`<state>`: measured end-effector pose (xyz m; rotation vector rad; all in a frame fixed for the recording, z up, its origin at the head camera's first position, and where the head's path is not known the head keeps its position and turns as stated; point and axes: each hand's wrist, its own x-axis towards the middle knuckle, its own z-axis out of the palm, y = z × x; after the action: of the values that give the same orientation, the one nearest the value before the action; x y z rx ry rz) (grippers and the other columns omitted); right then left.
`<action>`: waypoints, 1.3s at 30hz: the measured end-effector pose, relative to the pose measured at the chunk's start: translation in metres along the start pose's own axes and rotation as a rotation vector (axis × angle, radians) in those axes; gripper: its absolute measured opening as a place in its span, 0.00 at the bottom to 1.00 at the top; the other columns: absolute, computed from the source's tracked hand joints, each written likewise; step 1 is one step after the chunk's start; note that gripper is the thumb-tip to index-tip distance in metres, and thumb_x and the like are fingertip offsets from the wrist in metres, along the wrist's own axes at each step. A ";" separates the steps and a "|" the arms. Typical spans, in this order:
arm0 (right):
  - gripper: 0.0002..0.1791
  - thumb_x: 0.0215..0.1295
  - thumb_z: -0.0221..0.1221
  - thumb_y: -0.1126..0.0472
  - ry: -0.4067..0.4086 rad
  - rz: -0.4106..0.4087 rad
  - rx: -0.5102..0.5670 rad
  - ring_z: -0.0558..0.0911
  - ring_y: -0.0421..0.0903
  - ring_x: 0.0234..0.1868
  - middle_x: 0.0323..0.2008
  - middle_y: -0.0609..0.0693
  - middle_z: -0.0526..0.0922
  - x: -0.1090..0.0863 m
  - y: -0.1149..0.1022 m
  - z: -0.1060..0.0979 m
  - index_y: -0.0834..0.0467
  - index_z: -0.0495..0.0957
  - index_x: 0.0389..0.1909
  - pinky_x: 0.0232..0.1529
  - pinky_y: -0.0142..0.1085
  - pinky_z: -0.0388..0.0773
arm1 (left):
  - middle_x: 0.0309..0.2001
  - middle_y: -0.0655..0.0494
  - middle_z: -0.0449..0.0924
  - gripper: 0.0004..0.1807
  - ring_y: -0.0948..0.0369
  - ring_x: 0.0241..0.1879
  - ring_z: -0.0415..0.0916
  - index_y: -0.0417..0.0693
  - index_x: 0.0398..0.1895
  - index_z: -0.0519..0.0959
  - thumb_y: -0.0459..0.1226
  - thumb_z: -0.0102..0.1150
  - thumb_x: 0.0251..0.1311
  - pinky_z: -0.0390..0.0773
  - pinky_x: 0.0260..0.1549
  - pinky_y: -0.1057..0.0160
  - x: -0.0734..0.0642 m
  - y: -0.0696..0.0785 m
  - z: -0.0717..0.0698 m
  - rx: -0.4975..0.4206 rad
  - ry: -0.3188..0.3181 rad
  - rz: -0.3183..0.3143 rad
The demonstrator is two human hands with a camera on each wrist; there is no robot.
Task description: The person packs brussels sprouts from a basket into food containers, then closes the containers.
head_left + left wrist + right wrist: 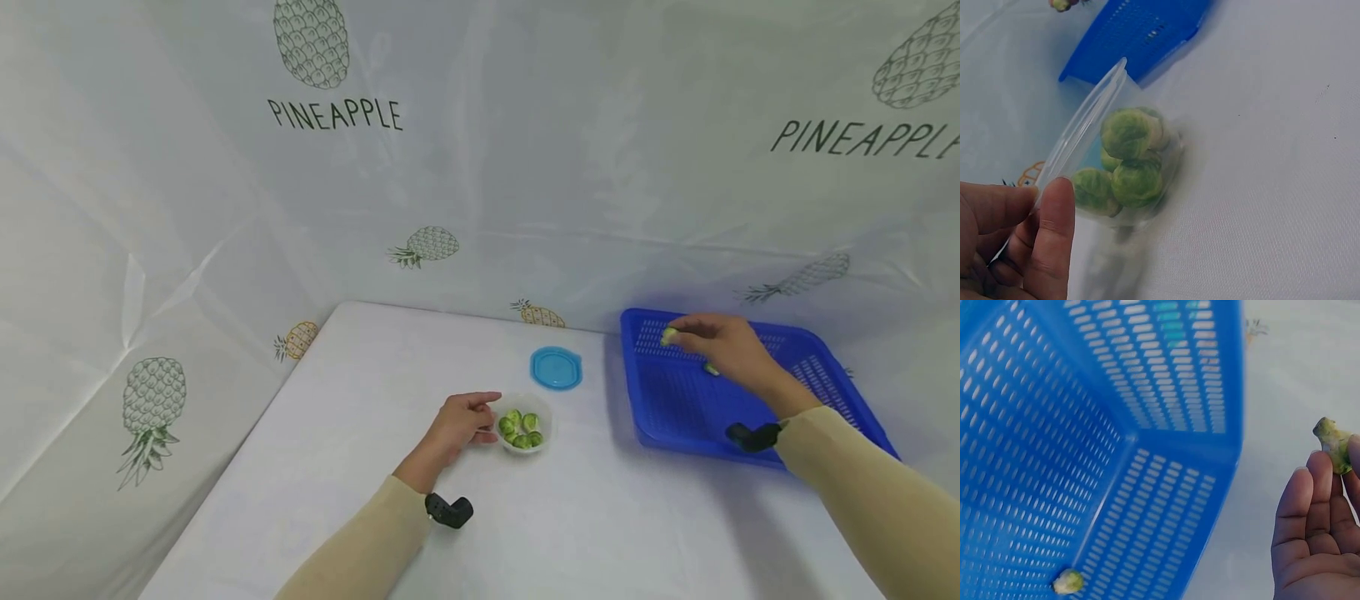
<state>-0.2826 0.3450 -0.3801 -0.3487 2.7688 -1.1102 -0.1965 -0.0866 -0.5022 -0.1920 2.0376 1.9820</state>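
My left hand [459,423] pinches the rim of a small clear plastic bowl [1079,134] between thumb and fingers. Several green Brussels sprouts [517,427] lie in that bowl, seen through its side in the left wrist view. Over the blue basket [628,375], my right hand [716,342] holds one Brussels sprout [1335,444] with thumb and fingertips, its cut stem pointing away from the palm. Another sprout [1068,582] lies inside the basket, partly behind the right hand in the head view.
A light blue lid [556,368] lies flat on the white table [337,400], behind the bowl and left of the basket. Sheeting printed with pineapples [525,192] rises behind the table and along its left side. Each wrist carries a black camera [450,510].
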 end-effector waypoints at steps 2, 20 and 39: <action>0.33 0.76 0.57 0.36 0.019 -0.009 0.008 0.84 0.59 0.61 0.65 0.62 0.81 0.000 -0.003 0.003 0.54 0.76 0.70 0.50 0.46 0.85 | 0.42 0.51 0.74 0.23 0.59 0.37 0.80 0.45 0.68 0.81 0.27 0.58 0.71 0.91 0.39 0.63 0.001 0.000 0.000 0.003 0.002 0.002; 0.26 0.77 0.61 0.42 0.058 -0.061 0.102 0.88 0.45 0.52 0.57 0.56 0.86 -0.008 -0.026 0.039 0.55 0.82 0.64 0.61 0.53 0.83 | 0.41 0.52 0.73 0.23 0.59 0.34 0.81 0.43 0.69 0.80 0.27 0.57 0.71 0.91 0.37 0.63 0.002 -0.002 0.000 -0.019 -0.008 0.014; 0.17 0.75 0.65 0.54 0.137 -0.161 0.259 0.89 0.46 0.48 0.48 0.56 0.90 -0.010 -0.054 0.104 0.59 0.87 0.56 0.47 0.29 0.87 | 0.42 0.51 0.75 0.23 0.59 0.34 0.82 0.45 0.69 0.80 0.27 0.58 0.72 0.91 0.37 0.63 0.001 0.001 0.000 -0.025 -0.007 -0.009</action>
<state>-0.2423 0.2412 -0.4170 -0.4865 2.7014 -1.5658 -0.1979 -0.0859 -0.5020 -0.1990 2.0047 2.0005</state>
